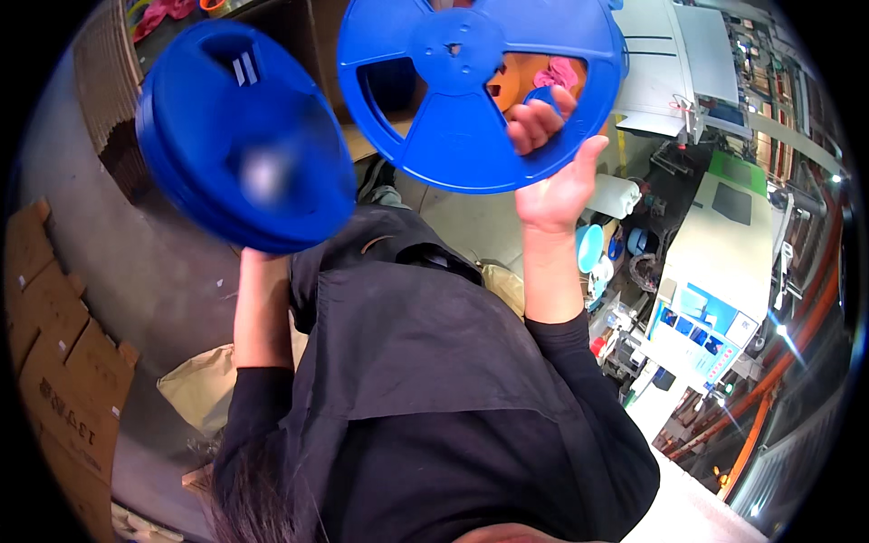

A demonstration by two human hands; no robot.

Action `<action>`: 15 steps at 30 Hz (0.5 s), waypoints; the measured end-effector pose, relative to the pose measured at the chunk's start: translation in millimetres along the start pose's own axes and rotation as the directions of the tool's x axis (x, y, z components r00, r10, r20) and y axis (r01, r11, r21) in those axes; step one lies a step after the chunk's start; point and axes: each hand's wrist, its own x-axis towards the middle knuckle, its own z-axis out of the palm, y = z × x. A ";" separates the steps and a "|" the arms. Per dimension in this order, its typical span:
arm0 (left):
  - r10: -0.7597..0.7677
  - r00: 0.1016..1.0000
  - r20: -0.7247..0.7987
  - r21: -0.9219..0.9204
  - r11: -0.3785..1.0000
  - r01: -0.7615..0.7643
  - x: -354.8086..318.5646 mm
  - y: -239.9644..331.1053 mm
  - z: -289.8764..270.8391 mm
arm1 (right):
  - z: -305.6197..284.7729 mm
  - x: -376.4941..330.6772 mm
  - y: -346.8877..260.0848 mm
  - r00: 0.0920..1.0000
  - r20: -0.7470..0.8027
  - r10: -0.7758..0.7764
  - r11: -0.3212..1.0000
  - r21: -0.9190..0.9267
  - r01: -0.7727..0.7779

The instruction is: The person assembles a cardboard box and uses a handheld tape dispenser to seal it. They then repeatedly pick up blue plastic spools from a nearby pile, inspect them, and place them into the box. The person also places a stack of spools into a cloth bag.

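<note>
A large blue plastic reel flange point(457, 136), round with wide cut-out windows, is held up at the top centre. My right hand point(552, 172) grips its lower right rim. The fingers curl through a window and the thumb stays outside the edge. To the left, a tilted stack of blue reels point(208, 154) rests on my left hand point(262, 254), whose fingers are hidden behind it. A blurred pale patch covers part of the stack's face. The two blue pieces are apart, with a narrow gap between them.
Open cardboard boxes point(109, 100) stand at the far left, near a brown box opening holding orange and pink items. Flattened printed cartons point(68, 380) lie at the left. A brown paper bag point(199, 385) sits on the floor. A cream machine point(715, 244) fills the right side.
</note>
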 end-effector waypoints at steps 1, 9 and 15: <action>-0.005 0.998 -0.056 0.015 1.000 0.005 5.7 -10.0 -10.0 | 22.4 0.1 11.8 0.999 0.046 -0.003 0.992 -0.128 0.009; 0.341 0.817 -0.465 0.690 0.718 0.092 -21.4 -79.1 -89.7 | 98.8 -22.5 91.6 0.795 0.541 0.274 0.489 -0.791 0.369; -0.125 0.968 -0.218 0.554 0.801 0.228 -63.5 -55.6 -165.0 | 106.7 -31.8 100.8 0.737 0.598 0.314 0.525 -0.756 0.390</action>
